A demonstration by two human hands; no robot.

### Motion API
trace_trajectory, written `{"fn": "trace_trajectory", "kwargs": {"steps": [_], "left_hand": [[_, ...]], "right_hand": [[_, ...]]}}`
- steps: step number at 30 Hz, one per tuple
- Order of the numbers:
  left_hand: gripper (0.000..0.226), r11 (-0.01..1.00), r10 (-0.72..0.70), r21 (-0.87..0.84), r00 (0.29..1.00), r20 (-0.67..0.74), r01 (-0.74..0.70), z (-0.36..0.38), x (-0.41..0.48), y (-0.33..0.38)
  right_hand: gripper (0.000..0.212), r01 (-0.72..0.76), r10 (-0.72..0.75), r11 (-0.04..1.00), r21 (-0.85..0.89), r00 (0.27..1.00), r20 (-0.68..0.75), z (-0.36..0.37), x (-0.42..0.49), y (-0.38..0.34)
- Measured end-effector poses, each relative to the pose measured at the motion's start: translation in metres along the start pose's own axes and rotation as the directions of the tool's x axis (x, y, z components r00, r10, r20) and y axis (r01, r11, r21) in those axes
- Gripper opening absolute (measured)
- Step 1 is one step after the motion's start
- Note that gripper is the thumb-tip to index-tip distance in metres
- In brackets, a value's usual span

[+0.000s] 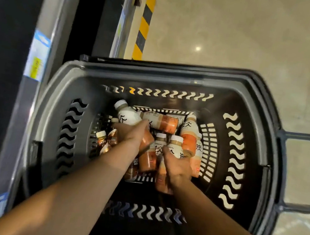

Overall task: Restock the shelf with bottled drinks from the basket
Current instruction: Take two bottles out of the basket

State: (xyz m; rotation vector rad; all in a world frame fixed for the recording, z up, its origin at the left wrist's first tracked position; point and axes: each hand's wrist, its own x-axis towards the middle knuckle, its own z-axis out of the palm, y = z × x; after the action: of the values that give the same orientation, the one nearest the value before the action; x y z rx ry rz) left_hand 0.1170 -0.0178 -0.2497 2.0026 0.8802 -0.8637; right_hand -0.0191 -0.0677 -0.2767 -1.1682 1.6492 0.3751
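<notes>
Two bare forearms nearest, reaching down and forward into a dark plastic basket (pixel 54 114) with wavy slots in its walls. Left hand (pixel 130 133) closed around a white-capped bottle (pixel 127 115) with a white and orange label, cap pointing up and left, lifted a little above the heap. Right hand (pixel 176 168) curled over an orange-labelled bottle (pixel 161 180) lying near the basket's floor, fingers wrapped on it. More bottled drinks (pixel 188 136) jumbled beneath and beyond both hands, some upright, some on their sides, a few blurred. Basket handle (pixel 302 173) sticking out on the right. Shelf edge (pixel 36 55) with blue and yellow price tags along the left. Farther off, beige floor (pixel 243 30) and a yellow-and-black striped post (pixel 145 21).
</notes>
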Motion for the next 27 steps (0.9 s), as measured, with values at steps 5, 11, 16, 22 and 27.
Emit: {"fn": "trace_trajectory", "kwargs": {"steps": [5, 11, 16, 22, 27], "left_hand": [[0.080, 0.937, 0.237, 0.230, 0.963, 0.128, -0.262, -0.057, -0.092, 0.009], [0.074, 0.813, 0.454, 0.300, 0.866, 0.210, -0.499, -0.135, -0.267, 0.070], [0.073, 0.797, 0.513, 0.224, 0.824, 0.240, -0.561, -0.219, -0.442, 0.124], [0.069, 0.736, 0.614, 0.082, 0.714, 0.336, -0.671, -0.313, -0.592, 0.163], [0.062, 0.706, 0.697, -0.101, 0.662, 0.276, -0.701, -0.368, -0.671, 0.169]], "right_hand": [[0.065, 0.122, -0.120, 0.988, -0.096, 0.992, 0.026, -0.074, -0.093, -0.049], [0.070, 0.280, -0.280, 0.949, -0.148, 0.960, 0.019, -0.180, -0.251, -0.122], [0.052, 0.402, -0.410, 0.900, -0.169, 0.912, -0.009, -0.269, -0.418, -0.164], [0.040, 0.598, -0.601, 0.798, -0.075, 0.798, -0.037, -0.356, -0.573, -0.191], [0.030, 0.659, -0.670, 0.736, 0.155, 0.742, 0.027, -0.396, -0.660, -0.193]]}}
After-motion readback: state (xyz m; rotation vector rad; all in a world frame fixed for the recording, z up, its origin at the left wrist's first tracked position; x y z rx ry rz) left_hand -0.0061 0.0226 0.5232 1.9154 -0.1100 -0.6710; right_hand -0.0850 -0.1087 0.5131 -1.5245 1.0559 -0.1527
